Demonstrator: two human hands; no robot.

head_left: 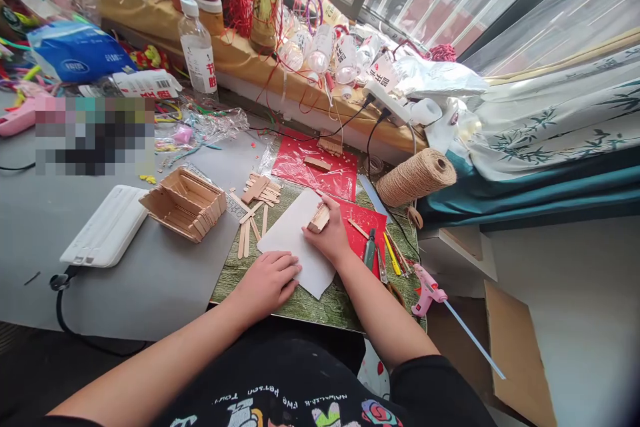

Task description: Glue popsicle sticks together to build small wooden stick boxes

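Note:
My right hand [331, 235] is closed around a small light-wood piece [319, 218], which looks like a stack of short craft-stick pieces, held over a sheet of white paper [287, 227]. On the paper's near left edge my left hand [270, 280] lies flat, fingers stretched out and holding nothing. Loose craft sticks [244, 239] lie just left of the paper, and more are heaped behind them. Farther left stands an open box made of craft sticks [200, 230], divided into compartments. A strip of joined wood [317, 164] rests on a red sheet [290, 153] behind the paper.
A pink glue gun [427, 290] with a long glue stick sits at the right table edge, near scissors [383, 270] and a yellow pen [393, 253]. A twine spool [415, 178] lies behind. At left are a white flat device [107, 227] and a bottle [199, 53].

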